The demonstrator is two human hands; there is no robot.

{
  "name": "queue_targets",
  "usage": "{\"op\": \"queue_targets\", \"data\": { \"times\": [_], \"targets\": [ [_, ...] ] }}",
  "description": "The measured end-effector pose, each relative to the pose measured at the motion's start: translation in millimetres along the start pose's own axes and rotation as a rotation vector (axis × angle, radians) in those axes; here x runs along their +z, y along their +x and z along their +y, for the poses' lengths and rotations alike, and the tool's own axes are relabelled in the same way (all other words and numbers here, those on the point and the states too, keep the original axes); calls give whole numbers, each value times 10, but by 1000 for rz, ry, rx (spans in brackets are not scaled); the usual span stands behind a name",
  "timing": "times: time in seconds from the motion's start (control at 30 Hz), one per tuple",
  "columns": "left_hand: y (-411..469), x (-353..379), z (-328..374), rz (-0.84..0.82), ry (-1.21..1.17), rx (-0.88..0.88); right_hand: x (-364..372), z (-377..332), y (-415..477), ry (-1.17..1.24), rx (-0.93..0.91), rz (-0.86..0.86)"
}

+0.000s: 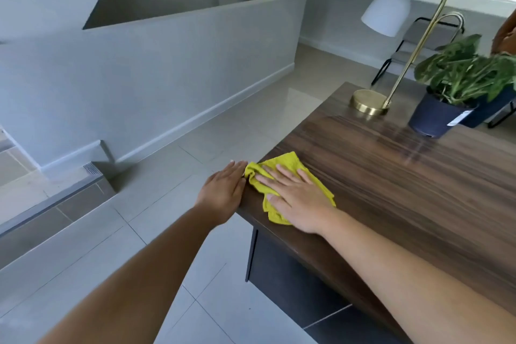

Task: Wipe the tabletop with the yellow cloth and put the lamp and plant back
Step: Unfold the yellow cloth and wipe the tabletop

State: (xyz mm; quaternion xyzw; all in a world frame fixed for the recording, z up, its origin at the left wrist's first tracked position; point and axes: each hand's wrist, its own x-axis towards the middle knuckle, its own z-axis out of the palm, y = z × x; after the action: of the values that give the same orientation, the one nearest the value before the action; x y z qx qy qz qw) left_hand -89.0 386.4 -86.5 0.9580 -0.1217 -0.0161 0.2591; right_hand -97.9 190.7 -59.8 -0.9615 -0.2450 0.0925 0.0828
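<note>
Lying under the flat, spread right hand (pixel 293 198), the yellow cloth (pixel 284 173) touches the unclenched left hand (pixel 223 193)

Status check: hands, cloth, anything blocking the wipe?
Right hand flat on yellow cloth at table corner. Left hand open, on table edge beside cloth. Lamp and plant standing at far end; wood between is bare.

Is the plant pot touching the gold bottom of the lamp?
Apart. The head view shows a strip of bare wooden tabletop between the plant pot and the lamp's round gold base.
</note>
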Motion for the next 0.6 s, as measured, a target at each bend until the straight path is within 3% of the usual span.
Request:
{"op": "queue_targets", "data": {
  "times": [0.23, 0.43, 0.53, 0.6],
  "targets": [
    [70, -26, -14, -33, 24, 74, -256, 787, 898, 20, 267, 63],
    [75, -34, -30, -47, 40, 84, -345, 1503, 832, 29, 671, 135],
    [58, -44, -16, -57, 52, 74, -323, 1440, 684, 41, 789, 123],
    [57, -49, -1, -57, 58, 66, -282, 1160, 613, 34, 729, 102]
  ]
}}
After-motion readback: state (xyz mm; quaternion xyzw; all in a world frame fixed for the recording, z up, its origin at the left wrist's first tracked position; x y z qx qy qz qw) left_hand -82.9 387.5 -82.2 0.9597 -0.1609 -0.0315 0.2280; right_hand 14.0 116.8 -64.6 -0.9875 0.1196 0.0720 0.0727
